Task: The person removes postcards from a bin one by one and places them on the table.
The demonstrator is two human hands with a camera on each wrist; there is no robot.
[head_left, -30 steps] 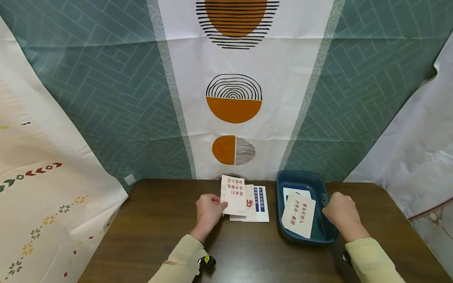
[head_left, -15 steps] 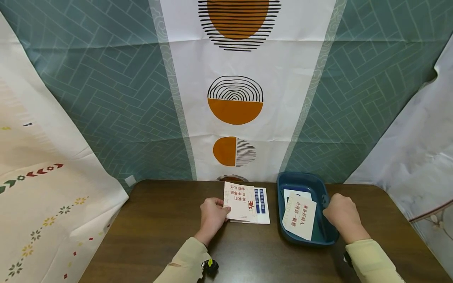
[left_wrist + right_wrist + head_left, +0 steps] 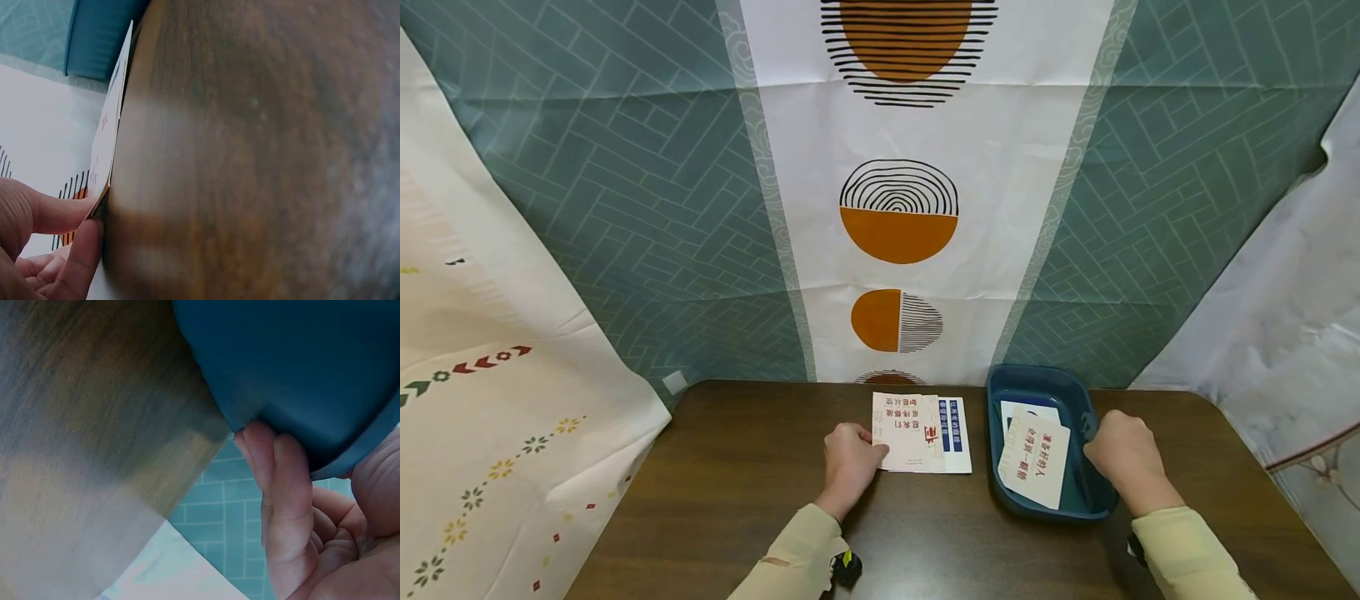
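My left hand (image 3: 852,461) pinches the left edge of a white card with red lettering (image 3: 897,437) between thumb and finger. In the left wrist view the card (image 3: 106,134) lies low along the tabletop, its near corner between the fingertips. It overlaps a second card with larger red characters (image 3: 932,435) and a white card with blue bands (image 3: 956,425). To the right, my right hand (image 3: 1123,454) grips the right rim of a dark blue plastic basket (image 3: 1060,513). The right wrist view shows fingers (image 3: 290,500) against the basket's outer wall (image 3: 294,369), thumb over the rim.
Inside the basket lie a cream card with red lettering (image 3: 1033,457) and a partly covered white card (image 3: 1045,409). The dark wooden table (image 3: 940,533) backs onto a patterned curtain (image 3: 700,208). A white cloth (image 3: 512,400) hangs at the left.
My left hand has lowered the red-lettered card slightly to the right, over the other cards, so they now line up more evenly. The right hand stays at the basket rim.
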